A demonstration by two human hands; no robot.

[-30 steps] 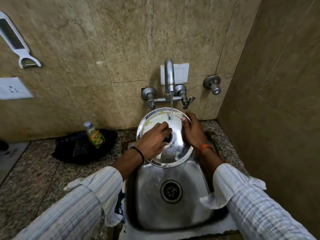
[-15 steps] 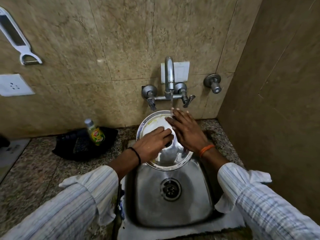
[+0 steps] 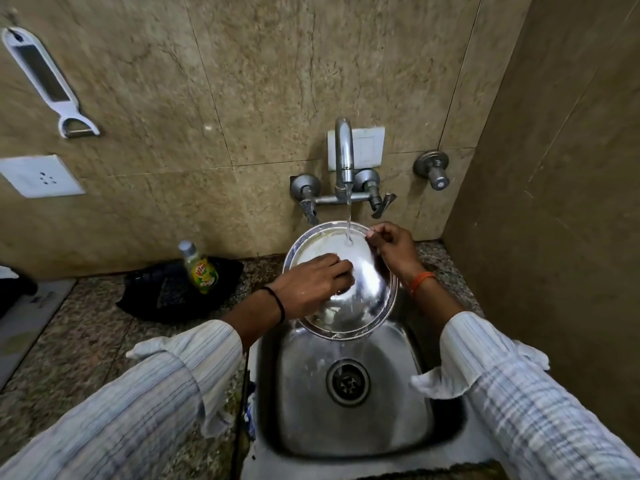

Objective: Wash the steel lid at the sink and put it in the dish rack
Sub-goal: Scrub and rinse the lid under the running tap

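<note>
The round steel lid (image 3: 367, 289) is tilted over the back of the steel sink (image 3: 388, 420), under a thin stream of water from the tap (image 3: 344, 157). White and yellowish suds cover its upper part. My left hand (image 3: 311, 285) grips the lid at its middle, where a knob is hidden under the fingers. My right hand (image 3: 391, 247) pinches the lid's upper right rim. No dish rack is in view.
A dish soap bottle (image 3: 199, 268) stands on a black cloth (image 3: 166, 296) on the granite counter left of the sink. A second wall valve (image 3: 433, 169) sits right of the tap. A peeler (image 3: 45, 81) and a socket (image 3: 41, 176) hang on the left wall; a tiled wall closes the right side.
My right hand has slid from the lid's centre up to its top right rim. The left hand has kept its hold at the middle.
</note>
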